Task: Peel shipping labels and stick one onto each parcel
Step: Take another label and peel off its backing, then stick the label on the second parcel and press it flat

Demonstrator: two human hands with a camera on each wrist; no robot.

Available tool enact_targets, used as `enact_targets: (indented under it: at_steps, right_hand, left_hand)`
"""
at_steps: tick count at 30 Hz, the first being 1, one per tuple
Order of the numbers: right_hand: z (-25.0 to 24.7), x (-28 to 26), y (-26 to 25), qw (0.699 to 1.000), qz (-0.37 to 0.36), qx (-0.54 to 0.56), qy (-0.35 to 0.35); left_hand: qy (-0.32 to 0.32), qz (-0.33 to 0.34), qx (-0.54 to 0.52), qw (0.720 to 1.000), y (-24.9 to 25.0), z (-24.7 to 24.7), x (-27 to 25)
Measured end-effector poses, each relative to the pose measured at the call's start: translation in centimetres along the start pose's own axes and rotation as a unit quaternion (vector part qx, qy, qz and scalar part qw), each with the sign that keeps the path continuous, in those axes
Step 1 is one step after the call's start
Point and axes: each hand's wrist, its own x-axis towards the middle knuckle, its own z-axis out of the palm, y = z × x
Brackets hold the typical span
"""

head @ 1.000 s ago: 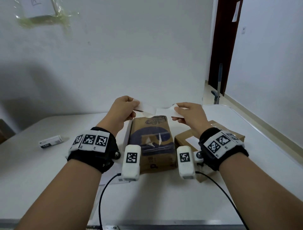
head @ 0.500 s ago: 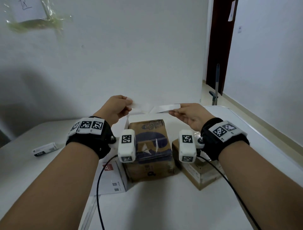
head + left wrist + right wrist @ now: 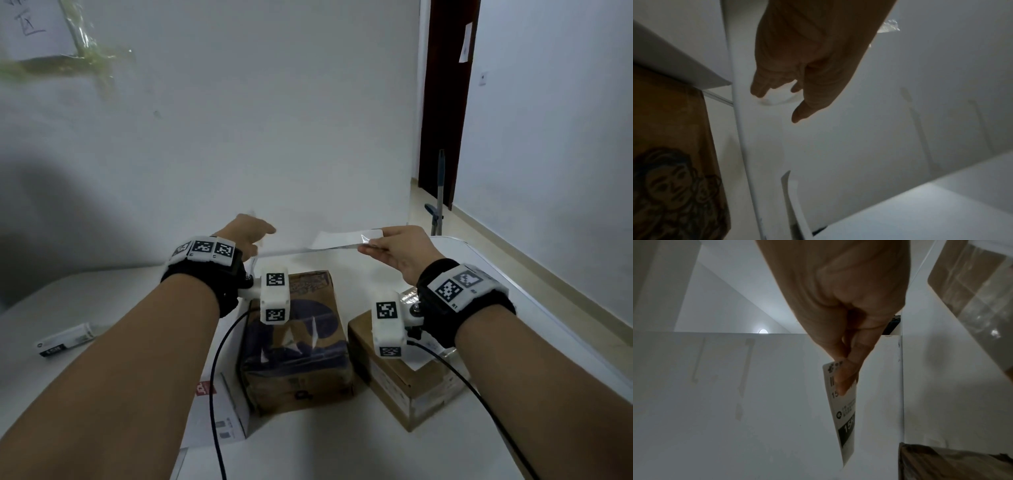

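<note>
Three parcels on the white table (image 3: 445, 455): brown bag parcel (image 3: 294, 346) in the middle, white box (image 3: 219, 411) just left of it, brown box (image 3: 407, 380) just right. One label (image 3: 346, 239) above the bag parcel. One small white box (image 3: 65, 340) far left. Two hands.

Left hand (image 3: 813, 53) fingers loosely spread, pale crumpled scrap (image 3: 777, 97) at fingertips, grip unclear. Brown printed parcel (image 3: 674, 162) below-left; white wall (image 3: 920, 113) beyond.

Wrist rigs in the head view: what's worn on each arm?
Both forearms bare, no sleeves. Left hand and right hand each have a black wrist strap with white square-code marker tiles, plus a white camera pod with the same markers and a black cable trailing back.
</note>
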Motion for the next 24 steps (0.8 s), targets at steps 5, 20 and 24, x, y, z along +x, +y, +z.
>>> enact_targets:
  at_steps: [5,20,24]
  right_hand:
    - [0.2,-0.2,0.1,1.0,-0.002,-0.009,-0.006]
    - [2.0,-4.3,0.6,0.998,-0.002,0.023,-0.061]
    - [1.9,-5.0,0.9,0.996,0.015,0.041,-0.072]
  left_hand:
    - [0.024,0.117,0.126,0.985,1.6,1.5,-1.2]
    - [-0.039,0.465,0.339,0.817,-1.7,1.4,-8.2]
    - [-0.003,0.467,0.294,0.834,-2.8,0.9,-9.4]
